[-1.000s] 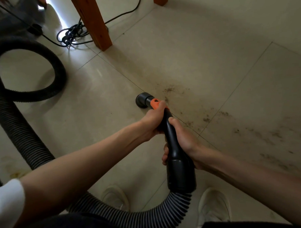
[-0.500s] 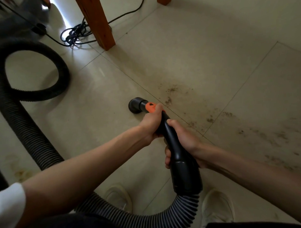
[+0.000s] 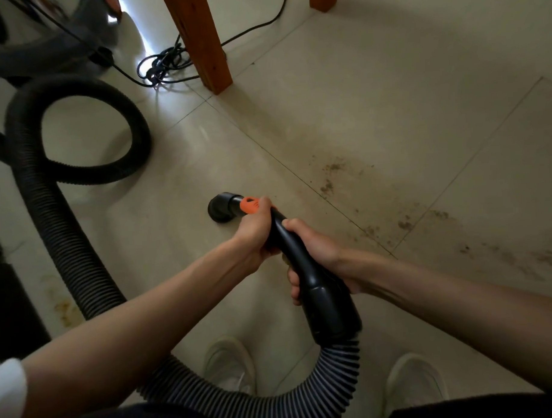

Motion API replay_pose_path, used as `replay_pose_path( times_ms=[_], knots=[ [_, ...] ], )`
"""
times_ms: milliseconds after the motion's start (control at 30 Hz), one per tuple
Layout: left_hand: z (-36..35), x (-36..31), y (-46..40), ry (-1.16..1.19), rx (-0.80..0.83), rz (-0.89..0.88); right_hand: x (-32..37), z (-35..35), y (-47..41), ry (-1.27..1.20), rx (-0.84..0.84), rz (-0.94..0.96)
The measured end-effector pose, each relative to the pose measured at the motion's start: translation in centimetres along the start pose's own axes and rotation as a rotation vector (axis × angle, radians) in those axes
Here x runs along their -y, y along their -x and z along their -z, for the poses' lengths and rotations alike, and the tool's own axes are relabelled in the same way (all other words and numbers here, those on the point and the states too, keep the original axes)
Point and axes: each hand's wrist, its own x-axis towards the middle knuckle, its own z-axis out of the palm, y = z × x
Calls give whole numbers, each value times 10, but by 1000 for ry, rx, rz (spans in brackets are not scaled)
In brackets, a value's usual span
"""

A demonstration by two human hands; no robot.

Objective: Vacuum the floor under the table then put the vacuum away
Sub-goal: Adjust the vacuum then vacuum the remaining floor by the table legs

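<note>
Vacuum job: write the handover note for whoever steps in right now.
Left hand grips the vacuum wand just behind its orange collar; right hand grips the wand lower down.
Nozzle is down at the floor tile, left of the dirt.
Hose loops back to the vacuum body at top left, beside the table leg.
Done: nothing certain.
Left: dirt patches and the trail to the right, then put the vacuum away.

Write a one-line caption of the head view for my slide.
Both hands, left hand and right hand, grip the vacuum nozzle on tiles beside scattered dirt.
</note>
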Motion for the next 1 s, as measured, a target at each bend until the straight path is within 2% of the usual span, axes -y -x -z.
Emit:
replay_pose_path(
  times_ms=[400, 733, 867, 1000],
  knots=[
    [-39, -6, 5, -103, 248, 15, -17, 17, 14, -150, -213, 96],
    [-39, -12, 14, -283, 362, 56, -26, 10, 27, -390, -49, 30],
    [-29, -17, 7, -429, 330, 4, -18, 1, 15, -359, 39, -7],
    [-20, -10, -2, -476, 280, -73, -21, 12, -5, -308, 142, -40]
  ],
)
